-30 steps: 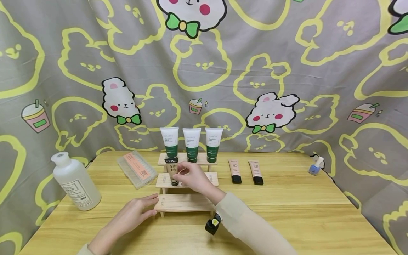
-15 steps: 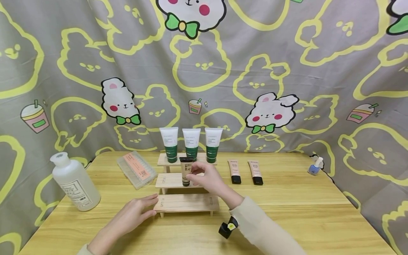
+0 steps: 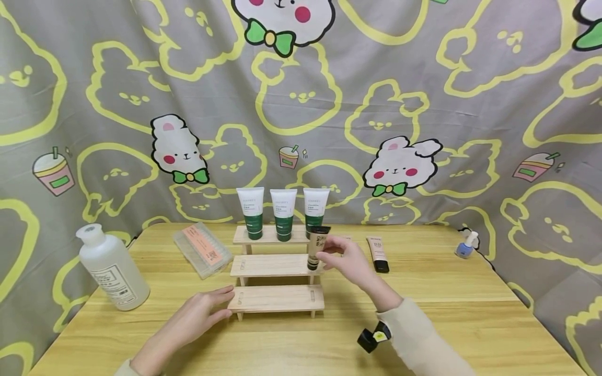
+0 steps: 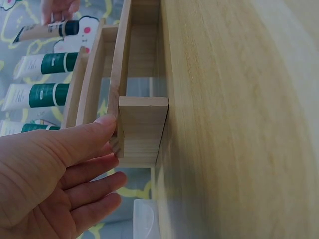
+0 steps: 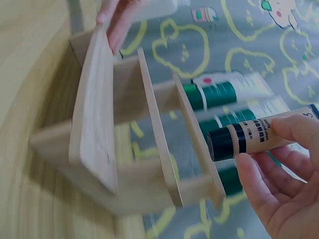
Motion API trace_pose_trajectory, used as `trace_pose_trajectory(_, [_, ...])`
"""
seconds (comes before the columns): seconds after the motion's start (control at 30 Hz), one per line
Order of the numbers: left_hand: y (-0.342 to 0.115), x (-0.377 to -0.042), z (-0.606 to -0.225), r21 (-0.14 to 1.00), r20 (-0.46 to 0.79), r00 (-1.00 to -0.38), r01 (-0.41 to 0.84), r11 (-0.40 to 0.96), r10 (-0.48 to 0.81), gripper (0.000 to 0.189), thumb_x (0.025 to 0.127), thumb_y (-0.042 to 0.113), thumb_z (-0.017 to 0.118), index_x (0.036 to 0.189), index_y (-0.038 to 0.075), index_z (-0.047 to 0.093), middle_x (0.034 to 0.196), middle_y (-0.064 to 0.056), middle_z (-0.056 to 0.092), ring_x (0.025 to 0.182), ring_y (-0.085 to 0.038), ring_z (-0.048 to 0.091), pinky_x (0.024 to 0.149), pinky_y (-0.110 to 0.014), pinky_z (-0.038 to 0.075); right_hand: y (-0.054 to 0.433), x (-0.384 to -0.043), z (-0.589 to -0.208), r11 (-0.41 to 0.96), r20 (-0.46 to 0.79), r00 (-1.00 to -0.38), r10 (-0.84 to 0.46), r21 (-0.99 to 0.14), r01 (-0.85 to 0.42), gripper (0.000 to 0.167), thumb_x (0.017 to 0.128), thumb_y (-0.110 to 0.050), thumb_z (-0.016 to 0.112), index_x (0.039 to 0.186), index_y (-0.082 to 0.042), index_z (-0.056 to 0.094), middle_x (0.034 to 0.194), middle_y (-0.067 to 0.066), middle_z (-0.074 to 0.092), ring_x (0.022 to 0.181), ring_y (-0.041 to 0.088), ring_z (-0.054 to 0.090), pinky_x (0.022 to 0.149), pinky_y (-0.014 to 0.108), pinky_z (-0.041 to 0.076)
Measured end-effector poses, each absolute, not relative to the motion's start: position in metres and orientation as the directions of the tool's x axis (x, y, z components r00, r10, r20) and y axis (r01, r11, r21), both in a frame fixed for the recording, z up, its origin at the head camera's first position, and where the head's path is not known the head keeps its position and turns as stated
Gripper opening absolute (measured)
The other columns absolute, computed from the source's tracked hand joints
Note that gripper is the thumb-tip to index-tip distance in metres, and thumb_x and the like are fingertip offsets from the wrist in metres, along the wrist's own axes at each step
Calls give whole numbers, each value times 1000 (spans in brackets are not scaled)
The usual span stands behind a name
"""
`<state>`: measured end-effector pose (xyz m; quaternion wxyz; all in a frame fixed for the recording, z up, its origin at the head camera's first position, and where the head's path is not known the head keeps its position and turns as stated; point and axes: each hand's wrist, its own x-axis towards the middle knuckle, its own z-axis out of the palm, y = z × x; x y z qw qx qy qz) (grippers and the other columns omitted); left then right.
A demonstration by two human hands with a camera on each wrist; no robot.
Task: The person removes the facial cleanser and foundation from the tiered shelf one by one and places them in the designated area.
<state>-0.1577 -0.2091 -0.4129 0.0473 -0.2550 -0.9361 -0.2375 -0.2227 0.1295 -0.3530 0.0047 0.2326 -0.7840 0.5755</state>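
Observation:
In the head view, my right hand [image 3: 347, 259] pinches a small beige foundation tube [image 3: 316, 250] with a black cap and black crimped end. It is upright, cap down, at the right end of the middle step of a three-step wooden display stand [image 3: 277, 298]. The right wrist view shows the tube [image 5: 256, 134] between thumb and fingers. My left hand [image 3: 199, 313] holds the left end of the bottom step, thumb at the front edge, as the left wrist view also shows at the stand [image 4: 142, 102]. Three white-and-green tubes [image 3: 284, 214] stand on the top step.
Two pink BB cream tubes lie to the right; one BB tube [image 3: 378, 254] shows fully, the other mostly behind my right hand. A blue nail polish bottle [image 3: 464, 246] stands far right. Left are a clear plastic case [image 3: 202, 249] and a large translucent bottle [image 3: 113, 269].
My right hand has carried the foundation tube rightward along the middle step, from its left end to its right end. My left hand has stayed at the bottom step.

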Motion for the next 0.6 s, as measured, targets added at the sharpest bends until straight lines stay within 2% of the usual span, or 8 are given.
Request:
trace_pose_trajectory(0.17, [-209, -157, -413, 424, 206, -870, 493, 760, 449, 39, 83, 15, 67, 116, -4, 61, 125, -17, 54, 111, -35, 52, 90, -47, 44, 161, -224, -354, 265, 245, -925, -291, -908, -324, 28, 86, -13, 66, 104, 7, 58, 94, 14, 60, 85, 24, 60, 65, 33, 56])
trace_pose_trajectory(0.37, [-209, -156, -413, 422, 210, -869, 494, 760, 448, 39, 83, 15, 68, 116, -4, 62, 124, -17, 55, 111, -35, 52, 90, -46, 44, 201, -224, -355, 287, 231, -952, -199, -915, -282, 33, 88, -13, 64, 109, 10, 54, 97, 16, 59, 84, 18, 60, 68, 37, 56])
trace_pose_trajectory(0.47, [-209, -156, -413, 419, 214, -868, 496, 760, 448, 38, 83, 15, 68, 116, -4, 62, 124, -17, 55, 111, -35, 52, 90, -46, 44, 221, -225, -357, 281, 224, -962, -159, -923, -262, 35, 88, -13, 63, 110, 12, 52, 97, 17, 57, 84, 19, 60, 70, 40, 55])
trace_pose_trajectory(0.6, [-209, -156, -413, 417, 215, -867, 497, 761, 449, 38, 83, 15, 68, 115, -4, 62, 124, -17, 55, 110, -35, 53, 89, -46, 44, 245, -227, -361, 293, 222, -968, -122, -923, -248, 41, 90, -15, 62, 116, 14, 48, 99, 18, 56, 85, 17, 60, 72, 39, 55])
